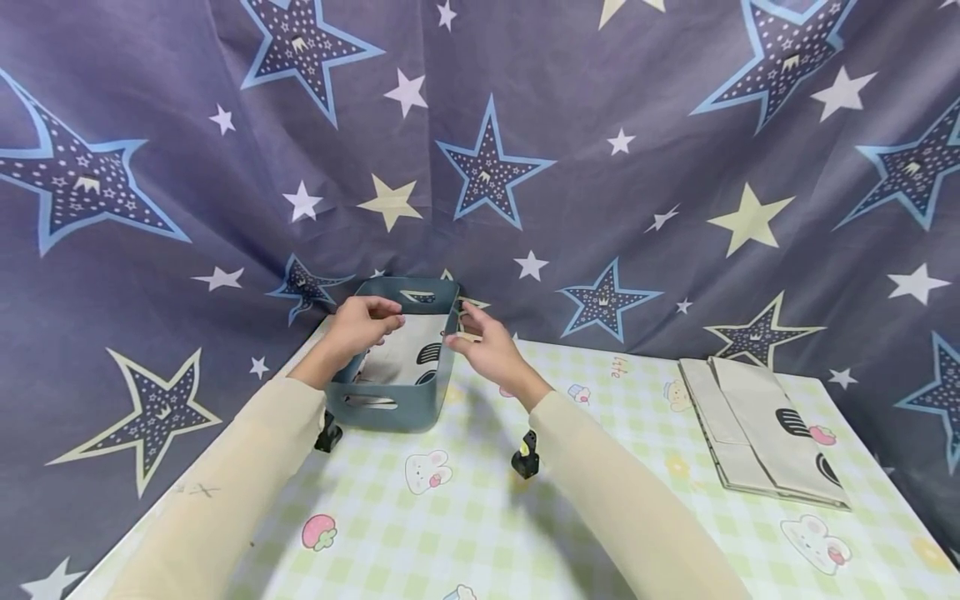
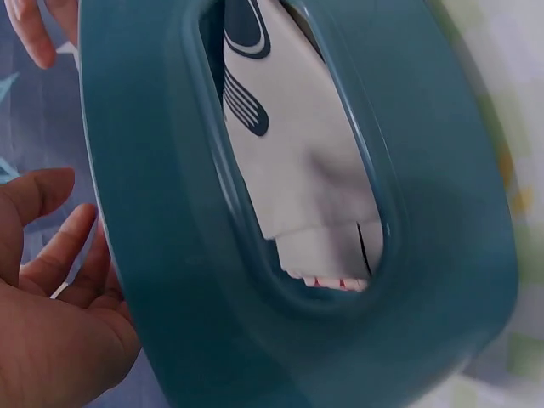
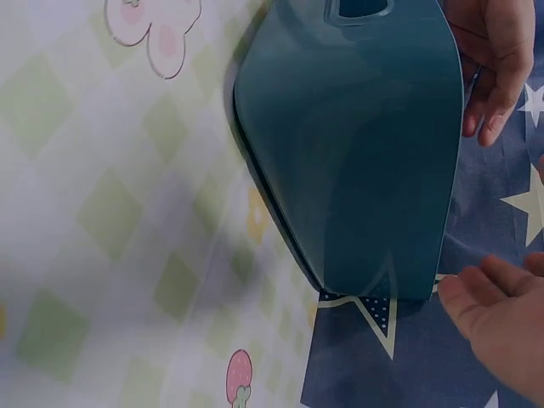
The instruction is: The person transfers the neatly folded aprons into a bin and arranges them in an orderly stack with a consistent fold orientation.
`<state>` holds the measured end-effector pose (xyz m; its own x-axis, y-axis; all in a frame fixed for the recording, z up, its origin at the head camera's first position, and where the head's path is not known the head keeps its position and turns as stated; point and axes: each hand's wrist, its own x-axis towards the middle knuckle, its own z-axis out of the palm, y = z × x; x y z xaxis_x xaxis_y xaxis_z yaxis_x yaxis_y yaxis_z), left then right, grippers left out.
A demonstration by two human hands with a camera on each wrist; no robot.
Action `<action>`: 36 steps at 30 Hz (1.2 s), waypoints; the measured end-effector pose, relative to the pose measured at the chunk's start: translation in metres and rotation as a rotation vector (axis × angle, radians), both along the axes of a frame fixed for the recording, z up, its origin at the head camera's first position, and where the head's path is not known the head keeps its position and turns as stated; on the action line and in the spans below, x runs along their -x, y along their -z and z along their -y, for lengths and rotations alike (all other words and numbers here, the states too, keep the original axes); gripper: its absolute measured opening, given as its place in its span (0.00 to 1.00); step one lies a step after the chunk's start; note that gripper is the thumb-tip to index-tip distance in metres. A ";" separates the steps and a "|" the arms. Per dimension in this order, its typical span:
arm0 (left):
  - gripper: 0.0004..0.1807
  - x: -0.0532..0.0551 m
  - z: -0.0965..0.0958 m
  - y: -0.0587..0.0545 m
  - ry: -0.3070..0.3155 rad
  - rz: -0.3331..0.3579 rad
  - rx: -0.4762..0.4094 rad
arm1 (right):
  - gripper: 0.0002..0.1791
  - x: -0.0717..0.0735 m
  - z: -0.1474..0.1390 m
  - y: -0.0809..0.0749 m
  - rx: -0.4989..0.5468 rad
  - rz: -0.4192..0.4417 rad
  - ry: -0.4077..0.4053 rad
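A blue-green plastic storage basket [image 1: 420,410] with slotted handles stands at the back left of the table. Inside it lies a folded cream cloth [image 1: 401,350] with dark printed shapes, also visible through the handle slot in the left wrist view. Over the basket's left side is my left hand [image 1: 362,323], its fingers loosely bent and nothing seen between them. My right hand [image 1: 491,346] is at the right rim, thumb and fingers apart; whether it touches the rim I cannot tell. Both hands appear beside the basket [image 3: 357,161] in the right wrist view.
At the table's right lies another folded cream cloth [image 1: 772,429] with dark prints. A pale green checked cover [image 1: 480,517] with cartoon pictures spreads over the table. Directly behind the basket hangs a dark star-patterned curtain [image 1: 555,225].
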<state>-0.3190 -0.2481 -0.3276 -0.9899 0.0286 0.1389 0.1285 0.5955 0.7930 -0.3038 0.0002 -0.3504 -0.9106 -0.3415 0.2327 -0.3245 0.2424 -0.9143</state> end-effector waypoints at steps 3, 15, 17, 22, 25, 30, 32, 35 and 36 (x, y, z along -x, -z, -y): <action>0.17 -0.002 -0.008 -0.001 0.019 -0.022 -0.006 | 0.41 -0.001 -0.005 0.001 -0.009 -0.037 0.008; 0.16 -0.007 -0.041 0.001 0.102 -0.100 0.034 | 0.40 -0.008 -0.035 0.009 -0.087 -0.158 0.025; 0.18 -0.009 -0.047 0.002 0.119 -0.113 0.058 | 0.40 -0.008 -0.041 0.012 -0.101 -0.171 0.020; 0.20 -0.015 -0.062 0.002 0.146 -0.148 0.125 | 0.40 -0.009 -0.058 0.015 -0.144 -0.204 0.017; 0.21 -0.018 -0.073 0.003 0.172 -0.171 0.136 | 0.40 -0.009 -0.069 0.018 -0.177 -0.225 0.026; 0.23 -0.021 -0.089 0.004 0.223 -0.211 0.168 | 0.41 -0.011 -0.089 0.022 -0.237 -0.272 0.044; 0.24 -0.022 -0.096 0.005 0.234 -0.228 0.198 | 0.41 -0.012 -0.096 0.023 -0.255 -0.285 0.054; 0.24 -0.023 -0.107 0.006 0.252 -0.246 0.228 | 0.41 -0.013 -0.108 0.025 -0.288 -0.294 0.066; 0.24 -0.023 -0.110 0.007 0.259 -0.250 0.231 | 0.41 -0.013 -0.112 0.026 -0.297 -0.295 0.069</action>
